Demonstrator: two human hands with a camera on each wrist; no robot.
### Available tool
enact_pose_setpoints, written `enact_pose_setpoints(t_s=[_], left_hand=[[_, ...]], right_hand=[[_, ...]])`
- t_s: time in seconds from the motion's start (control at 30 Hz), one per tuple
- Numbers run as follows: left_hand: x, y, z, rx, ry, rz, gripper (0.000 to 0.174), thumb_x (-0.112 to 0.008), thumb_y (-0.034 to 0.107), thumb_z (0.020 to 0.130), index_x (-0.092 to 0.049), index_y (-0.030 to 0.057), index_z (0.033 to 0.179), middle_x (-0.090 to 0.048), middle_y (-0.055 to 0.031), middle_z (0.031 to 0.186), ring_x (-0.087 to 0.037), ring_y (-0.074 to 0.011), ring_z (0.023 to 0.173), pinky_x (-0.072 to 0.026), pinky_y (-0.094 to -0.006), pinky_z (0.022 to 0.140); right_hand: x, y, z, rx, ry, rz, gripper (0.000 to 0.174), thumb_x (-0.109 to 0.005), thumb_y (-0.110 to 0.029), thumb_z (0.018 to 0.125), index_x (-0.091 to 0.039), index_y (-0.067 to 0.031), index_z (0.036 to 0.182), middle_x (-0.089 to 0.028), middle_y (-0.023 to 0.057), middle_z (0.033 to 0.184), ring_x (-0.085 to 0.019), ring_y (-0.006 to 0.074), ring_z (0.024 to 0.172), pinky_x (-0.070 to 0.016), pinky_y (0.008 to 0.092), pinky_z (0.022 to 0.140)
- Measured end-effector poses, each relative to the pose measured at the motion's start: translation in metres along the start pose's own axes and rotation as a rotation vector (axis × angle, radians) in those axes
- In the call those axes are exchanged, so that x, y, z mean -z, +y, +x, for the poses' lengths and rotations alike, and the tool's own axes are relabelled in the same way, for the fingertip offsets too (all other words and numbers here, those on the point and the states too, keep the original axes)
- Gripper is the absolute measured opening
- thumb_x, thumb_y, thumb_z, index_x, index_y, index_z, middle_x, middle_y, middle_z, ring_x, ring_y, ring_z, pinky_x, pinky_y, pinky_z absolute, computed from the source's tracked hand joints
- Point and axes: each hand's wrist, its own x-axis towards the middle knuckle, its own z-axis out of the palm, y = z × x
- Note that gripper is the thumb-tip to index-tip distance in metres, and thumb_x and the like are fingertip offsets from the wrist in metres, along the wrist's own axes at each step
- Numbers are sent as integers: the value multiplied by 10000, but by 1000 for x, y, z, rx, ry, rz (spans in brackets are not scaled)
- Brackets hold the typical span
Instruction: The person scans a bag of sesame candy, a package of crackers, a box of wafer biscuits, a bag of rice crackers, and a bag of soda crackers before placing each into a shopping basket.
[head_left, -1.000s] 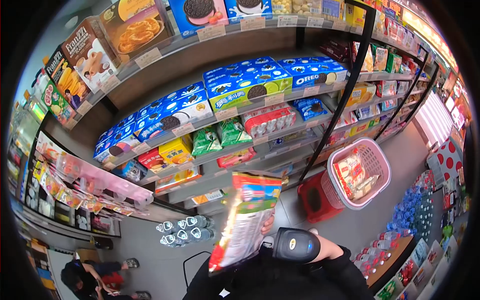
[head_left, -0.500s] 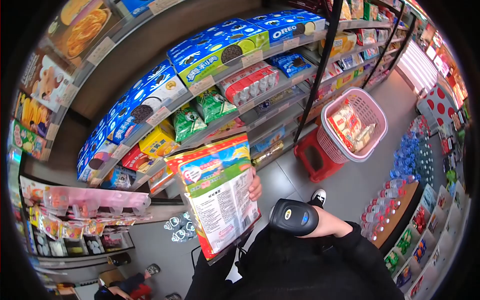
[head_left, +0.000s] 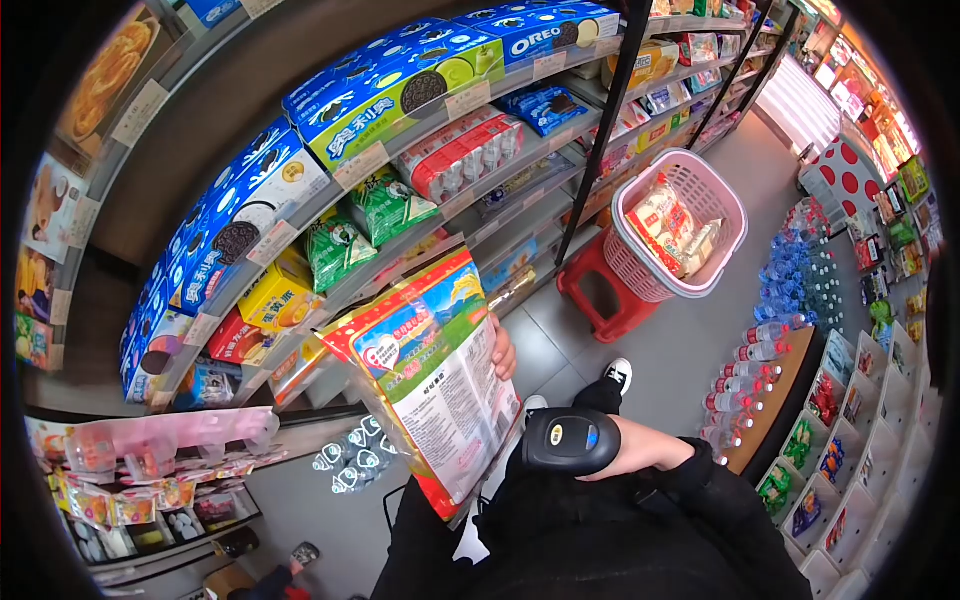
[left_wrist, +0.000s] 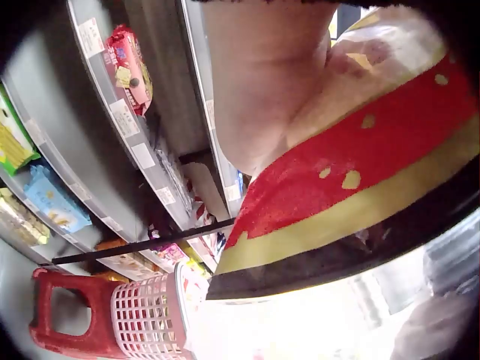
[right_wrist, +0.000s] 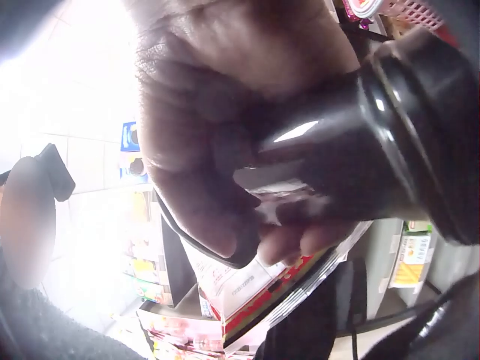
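My left hand (head_left: 503, 350) grips a large, flat snack bag (head_left: 430, 380) by its right edge, fingertips showing over the side. The bag is red, green and blue, with a white panel of small print facing up. In the left wrist view its red and yellow end (left_wrist: 352, 172) lies against the hand (left_wrist: 262, 82). My right hand (right_wrist: 217, 90) holds a black handheld barcode scanner (head_left: 572, 440) round its handle (right_wrist: 315, 157). From above, the scanner's head hides most of that hand. It stands just right of the bag's lower corner.
Shelves with blue cookie boxes (head_left: 400, 90) and green snack bags (head_left: 340, 250) curve along the front and left. A pink basket (head_left: 635, 275) holding packets sits on a red stool (head_left: 600, 325). Bottled water (head_left: 740, 390) lines the right; more bottles (head_left: 350, 455) stand on the floor, left.
The bag has turned from a slanted, blurred pose so its printed back faces up, and the left hand still holds it. The head view has shifted; the scanner stays in the right hand.
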Motion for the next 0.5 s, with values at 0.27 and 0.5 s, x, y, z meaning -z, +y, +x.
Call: enact_pose_setpoints(t_s=[0.27, 0.5], left_hand=[[6, 6, -1, 15, -25, 1, 510, -457, 403, 797, -319, 27, 1113, -450, -127, 739, -496, -239, 668, -404, -348, 608], [11, 8, -6, 7, -68, 19, 501, -449, 398, 802, -318, 35, 1121, -460, -133, 755, -506, -252, 673, -406, -360, 609]], right_hand=[[-1, -1, 2, -21, -5, 20, 361, -673, -82, 622, -488, 0, 921, -566, 43, 814, -500, 104, 742, -409, 260, 704], [0, -2, 2, -15, -13, 22, 396, -680, -87, 617, -488, 2, 953, -572, 53, 836, -513, 118, 767, -408, 264, 722]])
